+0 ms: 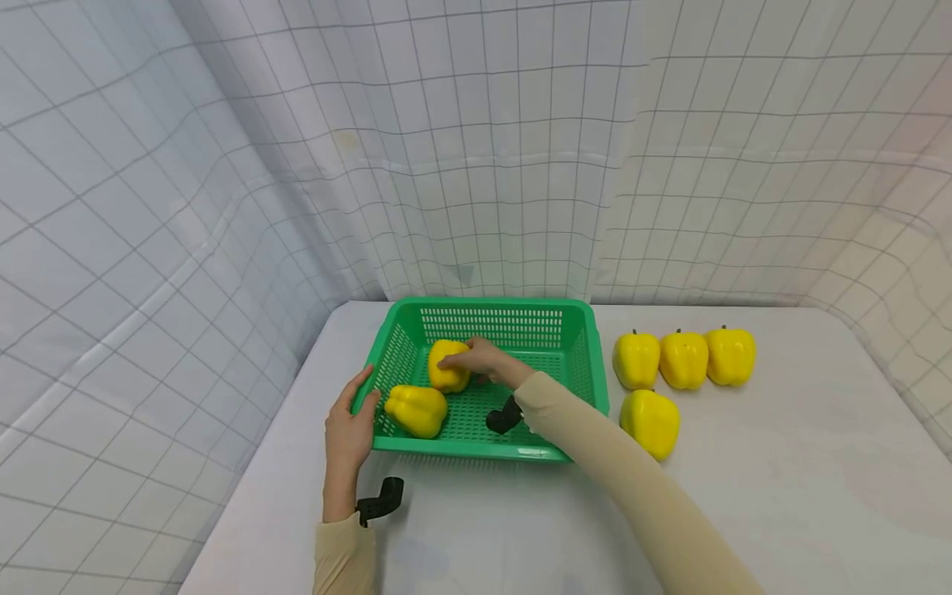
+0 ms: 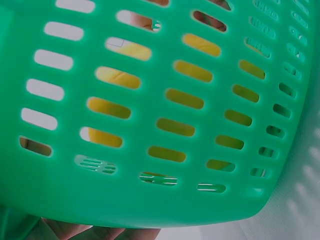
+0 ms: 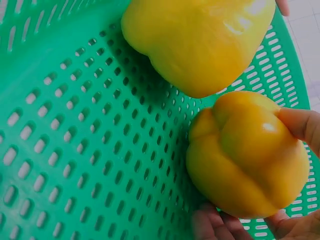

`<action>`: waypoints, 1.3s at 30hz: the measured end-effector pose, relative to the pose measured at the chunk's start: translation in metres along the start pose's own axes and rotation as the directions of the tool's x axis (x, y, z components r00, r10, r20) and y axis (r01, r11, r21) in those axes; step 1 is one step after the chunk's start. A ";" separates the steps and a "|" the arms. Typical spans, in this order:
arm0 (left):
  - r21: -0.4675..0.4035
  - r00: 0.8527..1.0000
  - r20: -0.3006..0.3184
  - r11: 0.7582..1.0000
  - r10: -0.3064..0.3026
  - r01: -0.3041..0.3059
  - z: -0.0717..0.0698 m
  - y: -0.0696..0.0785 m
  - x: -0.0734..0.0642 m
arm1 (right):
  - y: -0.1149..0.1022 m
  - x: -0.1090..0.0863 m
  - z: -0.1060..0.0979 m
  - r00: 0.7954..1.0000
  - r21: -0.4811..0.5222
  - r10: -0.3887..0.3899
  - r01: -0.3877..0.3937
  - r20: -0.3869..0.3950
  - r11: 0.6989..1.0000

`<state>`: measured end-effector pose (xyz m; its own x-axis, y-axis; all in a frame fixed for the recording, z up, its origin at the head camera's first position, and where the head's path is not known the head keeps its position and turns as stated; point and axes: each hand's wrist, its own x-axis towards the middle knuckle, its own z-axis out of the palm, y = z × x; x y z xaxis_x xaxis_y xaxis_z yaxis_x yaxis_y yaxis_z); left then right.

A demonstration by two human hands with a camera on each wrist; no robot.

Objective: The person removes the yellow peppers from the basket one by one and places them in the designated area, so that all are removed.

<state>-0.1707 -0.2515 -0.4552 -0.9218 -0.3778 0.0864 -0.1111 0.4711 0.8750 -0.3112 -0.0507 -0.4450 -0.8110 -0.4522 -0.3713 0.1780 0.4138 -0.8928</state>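
Gridded cloth (image 1: 506, 149), slotted basket (image 1: 476, 449) (glossy peppers (image 3: 245, 155)).

Glossy yellow pepper (image 3: 245, 160) — inside slotted green basket (image 1: 468, 449)

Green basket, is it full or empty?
Neither: the green basket is partly filled. Two yellow peppers are inside, and bare slotted bottom shows beside them.

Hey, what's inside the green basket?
One yellow pepper near the left hand, and another pepper in the right hand. The right sleeve and black wrist mount hide some basket floor from the head camera.
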 end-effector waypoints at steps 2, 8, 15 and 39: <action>-0.004 1.000 -0.001 1.000 -0.001 0.001 0.000 0.000 0.000 | 0.000 -0.001 -0.002 1.000 0.008 -0.009 0.009 -0.011 1.000; -0.007 1.000 -0.003 1.000 0.002 -0.002 0.000 0.001 0.000 | -0.001 -0.006 -0.008 0.999 -0.011 -0.022 0.022 -0.038 1.000; 0.002 1.000 0.001 1.000 0.004 -0.004 -0.001 -0.001 0.001 | -0.001 -0.012 -0.021 0.997 -0.067 -0.056 0.052 -0.053 0.996; -0.019 1.000 0.003 1.000 -0.004 0.004 0.000 -0.001 0.001 | -0.016 -0.045 -0.058 0.940 -0.072 -0.311 0.304 -0.142 0.950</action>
<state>-0.1713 -0.2520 -0.4558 -0.9224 -0.3775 0.0818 -0.1074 0.4541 0.8844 -0.3097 0.0084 -0.3991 -0.8965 -0.4416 -0.0346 -0.1177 0.3126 -0.9426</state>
